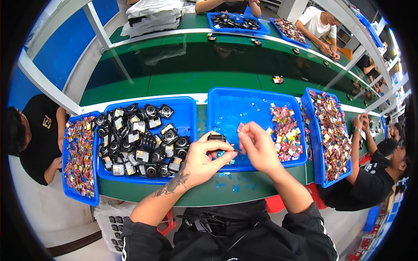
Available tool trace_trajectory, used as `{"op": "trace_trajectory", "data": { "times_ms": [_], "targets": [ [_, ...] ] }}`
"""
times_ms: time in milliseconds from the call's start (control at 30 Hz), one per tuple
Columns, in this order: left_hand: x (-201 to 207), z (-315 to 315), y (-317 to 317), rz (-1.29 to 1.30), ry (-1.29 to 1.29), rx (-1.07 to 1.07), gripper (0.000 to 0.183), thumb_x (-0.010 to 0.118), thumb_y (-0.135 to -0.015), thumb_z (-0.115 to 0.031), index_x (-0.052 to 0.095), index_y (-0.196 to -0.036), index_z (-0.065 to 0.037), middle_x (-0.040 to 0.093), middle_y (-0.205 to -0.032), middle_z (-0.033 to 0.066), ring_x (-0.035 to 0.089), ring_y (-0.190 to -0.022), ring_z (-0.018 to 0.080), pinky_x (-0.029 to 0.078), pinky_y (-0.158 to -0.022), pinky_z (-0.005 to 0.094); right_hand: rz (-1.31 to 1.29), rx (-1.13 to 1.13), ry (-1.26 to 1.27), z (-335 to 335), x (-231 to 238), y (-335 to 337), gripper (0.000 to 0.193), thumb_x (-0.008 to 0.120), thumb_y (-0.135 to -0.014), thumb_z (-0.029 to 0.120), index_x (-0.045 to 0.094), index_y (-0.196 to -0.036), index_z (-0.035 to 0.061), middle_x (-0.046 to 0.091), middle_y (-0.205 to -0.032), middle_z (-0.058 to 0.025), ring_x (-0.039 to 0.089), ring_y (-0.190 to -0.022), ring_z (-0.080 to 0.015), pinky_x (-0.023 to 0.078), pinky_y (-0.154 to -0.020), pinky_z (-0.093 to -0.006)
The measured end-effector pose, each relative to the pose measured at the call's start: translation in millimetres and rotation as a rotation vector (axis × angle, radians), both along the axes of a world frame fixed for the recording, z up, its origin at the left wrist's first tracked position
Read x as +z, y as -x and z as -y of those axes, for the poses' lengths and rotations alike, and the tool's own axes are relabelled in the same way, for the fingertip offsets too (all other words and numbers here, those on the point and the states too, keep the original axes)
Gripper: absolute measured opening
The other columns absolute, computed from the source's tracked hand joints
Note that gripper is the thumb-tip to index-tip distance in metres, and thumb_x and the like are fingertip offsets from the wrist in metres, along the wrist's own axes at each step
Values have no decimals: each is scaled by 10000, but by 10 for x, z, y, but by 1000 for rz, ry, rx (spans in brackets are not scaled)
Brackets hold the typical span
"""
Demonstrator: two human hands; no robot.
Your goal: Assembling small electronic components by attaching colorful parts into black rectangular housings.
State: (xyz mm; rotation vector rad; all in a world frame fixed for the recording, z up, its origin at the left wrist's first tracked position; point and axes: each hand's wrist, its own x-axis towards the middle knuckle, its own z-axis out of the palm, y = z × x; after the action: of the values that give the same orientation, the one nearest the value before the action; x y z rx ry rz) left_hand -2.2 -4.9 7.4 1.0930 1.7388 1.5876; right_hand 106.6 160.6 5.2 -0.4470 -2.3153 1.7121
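Note:
My left hand (201,158) is closed around a black smartwatch case (216,138), held over the near edge of the middle blue tray (244,95). Part of the case is hidden behind the fingers, and a bit of blue shows under it. Close by on the right, my right hand (260,150) has its fingertips drawn together in a pinch. What they hold, if anything, is too small to make out. A small pinkish part (240,127) shows right beside those fingertips. Small pink, yellow and white parts (286,130) lie heaped in the tray's right side.
Left stands a blue tray (190,104) full of black watch cases (139,139). Trays of small parts flank the station at far left (80,152) and right (331,135). Blue film scraps (235,187) lie on the green table. Beyond runs a green conveyor (187,82); people work nearby.

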Motion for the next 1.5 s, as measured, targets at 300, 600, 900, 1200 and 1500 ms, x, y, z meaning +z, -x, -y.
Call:
{"op": "trace_trajectory", "data": {
  "times_ms": [300, 600, 900, 1200, 1500],
  "targets": [
    [-190, -43, -46, 307, -118, 30, 147, 642, -890, -9, 666, -1031, 25, 604, -1027, 54, 576, -874, 75, 478, -688, 200, -224, -4, 49, 128, 40, -89, 154, 639, -900, 77, 677, -1040, 27, 650, -970, -67, 614, -872, -113, 517, -697, -263],
    [-183, -15, 24, 176, -81, 148, 218, 533, -934, 31, 512, -1150, 12, 639, -1069, 110, 606, -970, 113, 481, -835, 240, -242, -180, 693, 101, -22, -129, 179, 495, -1008, 144, 588, -1051, -3, 559, -785, -25, 565, -684, -101, 520, -668, -250],
    [-79, -71, -55, 308, -59, 155, 174, 670, -856, 14, 629, -1023, 38, 670, -845, 64, 619, -768, 82, 490, -624, 214, -152, -83, 384, 231, -31, -241, 172, 520, -988, 119, 631, -1028, -7, 644, -921, -32, 593, -802, -77, 515, -743, -245],
    [-175, 5, 67, 644, -151, 269, 194, 601, -910, -22, 587, -1103, -5, 655, -856, 72, 622, -721, 115, 456, -569, 215, -177, -23, 659, 266, -45, -143, 251, 550, -981, 144, 630, -1153, -19, 631, -929, -16, 565, -799, -59, 482, -733, -234],
    [-166, -139, -80, 464, -84, 97, 252, 655, -896, -46, 628, -1132, 40, 686, -1011, 116, 669, -910, 159, 563, -753, 268, -171, -117, -84, 254, 189, -253, 189, 697, -816, 21, 730, -1001, 38, 697, -853, -92, 639, -824, -195, 504, -746, -297]
  ]
}}
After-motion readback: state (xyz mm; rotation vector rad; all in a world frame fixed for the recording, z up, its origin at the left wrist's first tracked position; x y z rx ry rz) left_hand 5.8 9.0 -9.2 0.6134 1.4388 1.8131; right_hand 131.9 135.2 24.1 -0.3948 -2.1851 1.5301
